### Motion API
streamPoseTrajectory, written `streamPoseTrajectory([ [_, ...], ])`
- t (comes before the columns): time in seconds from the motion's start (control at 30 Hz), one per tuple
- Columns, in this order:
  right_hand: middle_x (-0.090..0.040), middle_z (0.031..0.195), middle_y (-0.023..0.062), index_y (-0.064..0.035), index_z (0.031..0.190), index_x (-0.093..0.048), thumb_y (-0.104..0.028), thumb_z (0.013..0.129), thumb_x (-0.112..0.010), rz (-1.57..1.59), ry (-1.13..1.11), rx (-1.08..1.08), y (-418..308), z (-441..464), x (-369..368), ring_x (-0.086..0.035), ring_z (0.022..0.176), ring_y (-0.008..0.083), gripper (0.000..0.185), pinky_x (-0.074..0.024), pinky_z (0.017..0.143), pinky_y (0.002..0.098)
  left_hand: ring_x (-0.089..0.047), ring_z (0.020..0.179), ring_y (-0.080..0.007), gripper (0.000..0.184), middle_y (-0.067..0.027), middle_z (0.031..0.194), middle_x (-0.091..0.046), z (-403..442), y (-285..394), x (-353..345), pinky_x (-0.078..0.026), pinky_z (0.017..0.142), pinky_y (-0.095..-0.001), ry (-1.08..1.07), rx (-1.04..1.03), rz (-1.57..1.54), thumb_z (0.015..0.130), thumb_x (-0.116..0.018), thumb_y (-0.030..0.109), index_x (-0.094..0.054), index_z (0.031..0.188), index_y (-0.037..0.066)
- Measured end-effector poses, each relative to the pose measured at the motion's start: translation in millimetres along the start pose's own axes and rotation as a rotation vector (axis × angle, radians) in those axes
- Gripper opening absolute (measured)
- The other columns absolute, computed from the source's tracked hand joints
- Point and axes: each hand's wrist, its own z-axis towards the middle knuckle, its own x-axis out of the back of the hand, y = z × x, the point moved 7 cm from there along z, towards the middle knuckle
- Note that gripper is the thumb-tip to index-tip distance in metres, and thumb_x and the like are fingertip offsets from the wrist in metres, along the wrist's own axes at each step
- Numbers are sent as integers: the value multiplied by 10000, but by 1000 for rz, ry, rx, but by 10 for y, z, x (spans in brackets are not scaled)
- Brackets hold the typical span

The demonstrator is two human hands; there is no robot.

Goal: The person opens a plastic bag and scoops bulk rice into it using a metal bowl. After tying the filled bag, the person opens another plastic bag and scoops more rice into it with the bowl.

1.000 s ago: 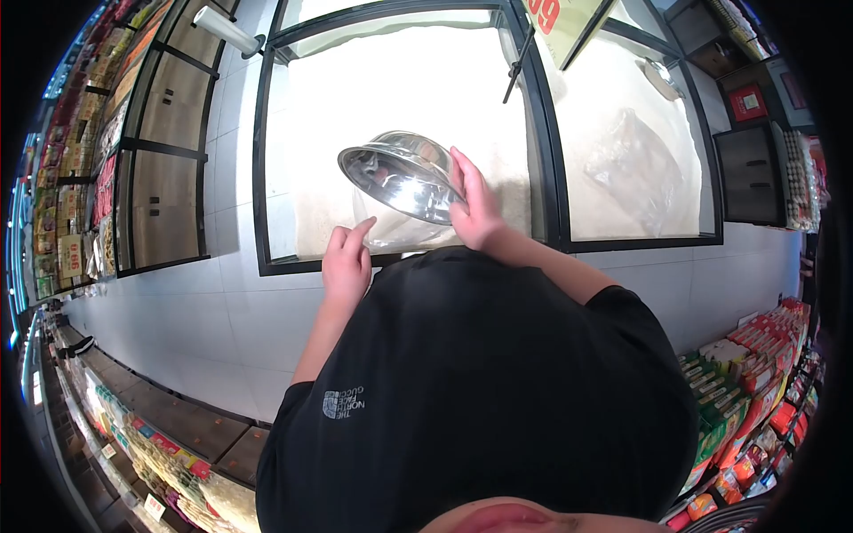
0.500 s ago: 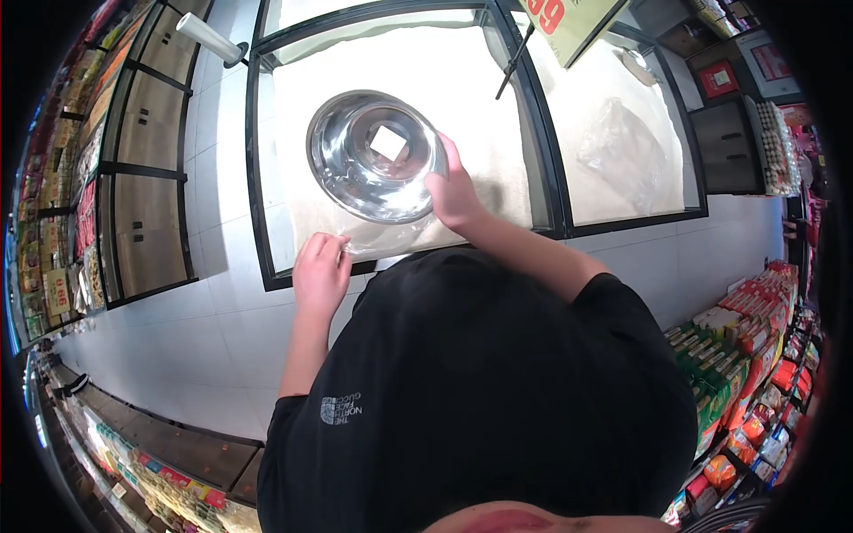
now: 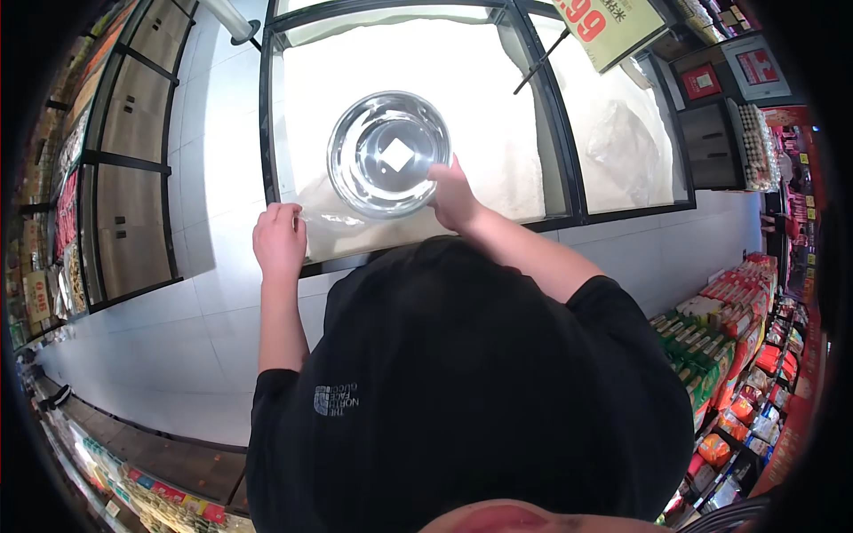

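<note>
A shiny metal bowl (image 3: 389,191) with a white square at its bottom faces up over the pale grain (image 3: 498,107) in the black-framed bin. Its right rim is gripped by my right hand (image 3: 455,197), thumb on the inner side. My left hand (image 3: 281,240) is at the bin's near left corner, fingers closed on the edge of a clear plastic bag (image 3: 333,222). The bag spreads over the grain and runs partly beneath the bowl.
Beside this bin is a second one with pale grain and another clear bag (image 3: 622,147). A yellow price sign (image 3: 613,27) on a black holder leans over them. A white roll (image 3: 229,18) stands at the upper left. Packaged goods (image 3: 711,329) fill shelves at the right.
The bowl has turned from tilted on its side to facing up, still in my right hand. My left hand has moved left, stretching the clear bag with it. The view has shifted slightly.
</note>
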Motion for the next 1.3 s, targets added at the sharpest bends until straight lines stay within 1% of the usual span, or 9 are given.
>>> streamPoseTrajectory([
  [0.03,-593,1161,121,-13,1356,-472,-44,880,-464,12,-142,22,-49,-28,-145,-601,994,197,477,-538,810,352,-645,893,-275,124,-45,958,-666,1,-111,-52,-518,804,-415,-19,17,13,825,-716,82,-704,943,116],
  [0.07,-610,1234,127,27,1360,-482,-78,876,-485,20,-47,57,-105,-90,-128,-602,1105,186,496,-510,881,327,-645,899,-274,127,-45,965,-666,-9,-222,-103,-518,805,-415,-40,34,25,828,-715,89,-702,950,119],
  [0.17,-604,1268,137,7,1421,-439,-43,877,-478,-267,243,167,121,210,621,-592,1151,211,548,-496,956,330,-645,922,-277,128,-40,993,-666,-47,-424,-172,-510,820,-422,-56,59,37,848,-715,105,-693,971,130],
  [0.3,-565,1358,193,-57,1551,-311,-8,899,-488,-858,305,401,-218,-65,1123,-570,1195,221,677,-462,1035,349,-635,963,-269,158,-33,1045,-646,-122,-542,-244,-498,843,-426,-63,70,11,851,-733,132,-693,1004,136],
  [0.47,-551,1349,267,-5,1525,-362,53,894,-535,-1397,376,404,-170,-416,1560,-582,1236,404,657,-483,1054,443,-613,1033,-261,234,-51,1127,-612,-178,-559,-304,-486,883,-430,-173,114,-38,844,-754,156,-695,1069,138],
  [0.57,-552,1344,268,-24,1514,-383,51,926,-540,-1560,291,309,14,-402,1610,-548,1282,423,614,-464,1080,443,-590,1108,-284,338,-68,1233,-592,-211,-405,-206,-474,923,-446,-223,113,29,834,-769,172,-689,1162,153],
  [0.77,-589,1316,203,-65,1457,-467,-52,965,-602,-1640,-49,438,368,-171,1423,-577,1221,395,510,-503,1023,437,-553,1230,-305,540,-68,1354,-568,-224,115,100,-383,1032,-483,43,-45,-48,788,-815,185,-650,1302,166],
  [0.97,-591,1323,192,-83,1472,-468,-34,922,-638,-1626,-268,296,603,12,1152,-572,1236,378,578,-503,1032,426,-509,1327,-269,600,-75,1336,-588,-96,636,-177,-330,1057,-483,-99,-276,-110,771,-764,174,-597,1344,110],
  [1.3,-589,1384,151,-128,1496,-474,109,846,-586,-1400,-295,97,912,293,1321,-580,1259,342,701,-498,1057,400,-559,887,-195,338,-13,861,-584,52,666,-671,-370,922,-442,-173,-377,52,848,-626,63,-710,1174,98],
])
